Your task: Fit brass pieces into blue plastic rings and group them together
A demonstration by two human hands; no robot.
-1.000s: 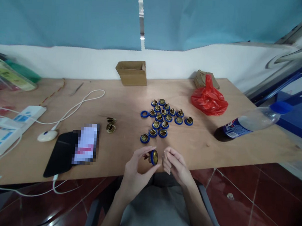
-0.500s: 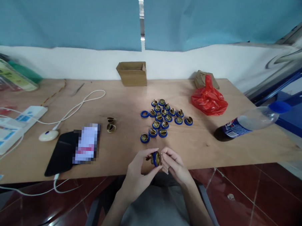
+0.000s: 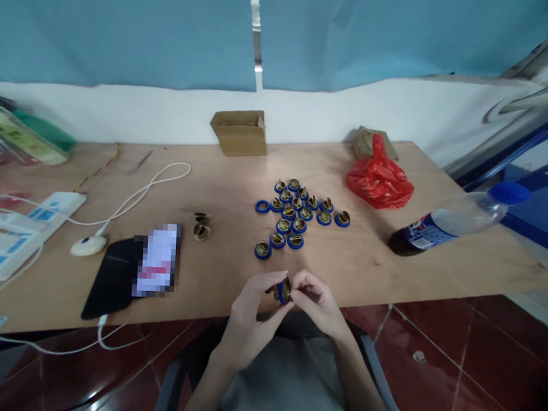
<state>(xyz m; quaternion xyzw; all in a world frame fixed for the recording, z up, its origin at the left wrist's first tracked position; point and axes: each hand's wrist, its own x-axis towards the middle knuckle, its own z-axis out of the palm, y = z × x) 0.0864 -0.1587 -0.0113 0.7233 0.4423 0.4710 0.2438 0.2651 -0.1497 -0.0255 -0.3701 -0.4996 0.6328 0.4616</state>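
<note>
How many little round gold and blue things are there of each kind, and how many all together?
Round gold-coloured metal pieces in blue rings, on the wooden table: 17
Blue-ringed gold-coloured piece, held in the left hand: 1
Gold-coloured metal pieces without a blue ring: 2
Bare blue ring: 1
Total: 21

Two blue cloth (image 3: pixel 127 35) panels, parted by a bright gap (image 3: pixel 256 23), hang before a white wall (image 3: pixel 169 119). The wooden bench (image 3: pixel 238 186) stands against it; below, glossy red floor (image 3: pixel 432 330) tiles catch light.
</note>
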